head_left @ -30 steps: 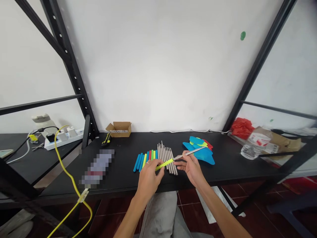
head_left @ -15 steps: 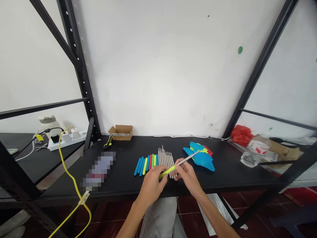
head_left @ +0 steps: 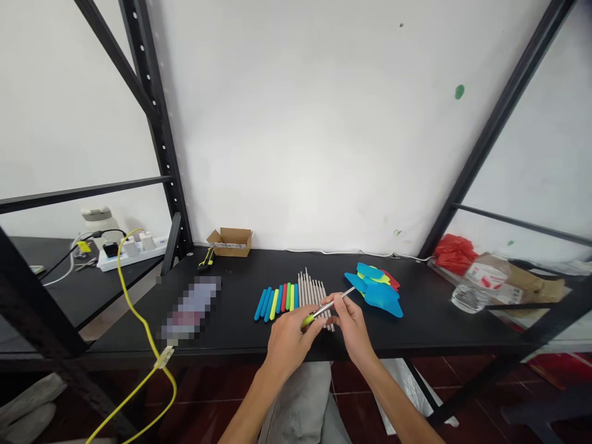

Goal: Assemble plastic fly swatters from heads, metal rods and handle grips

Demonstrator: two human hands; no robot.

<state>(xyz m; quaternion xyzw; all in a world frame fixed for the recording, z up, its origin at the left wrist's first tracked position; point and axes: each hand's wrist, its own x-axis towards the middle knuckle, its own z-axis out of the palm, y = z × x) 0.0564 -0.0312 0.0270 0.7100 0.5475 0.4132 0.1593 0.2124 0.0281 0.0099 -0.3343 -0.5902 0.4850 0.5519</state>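
Note:
My left hand [head_left: 292, 338] is closed around a yellow-green tubular handle [head_left: 307, 321], mostly hidden in its fingers. A thin silver rod [head_left: 324, 308] runs in line with the handle, up and to the right. My right hand [head_left: 350, 322] pinches this rod between thumb and fingers; its tip shows past them. Whether rod and handle are firmly joined I cannot tell. Just behind the hands lies a row of several grey rods [head_left: 307, 290]. Left of these are several coloured handles [head_left: 275, 302] in blue, yellow, red and green. Flat blue shaped pieces [head_left: 383, 298] are piled at right, with yellow and red ones beneath.
A small open cardboard box [head_left: 234, 242] stands against the wall, a yellow-black cutter [head_left: 206, 259] beside it. A blurred phone-like object [head_left: 194, 308] lies at left by a yellow cable [head_left: 139, 311]. A power strip [head_left: 134, 251], plastic bottle [head_left: 481, 283] and red bag [head_left: 456, 253] sit farther out.
My right hand has turned and now pinches the rod farther along, covering more of it. Less of the yellow-green handle shows. The view has shifted slightly.

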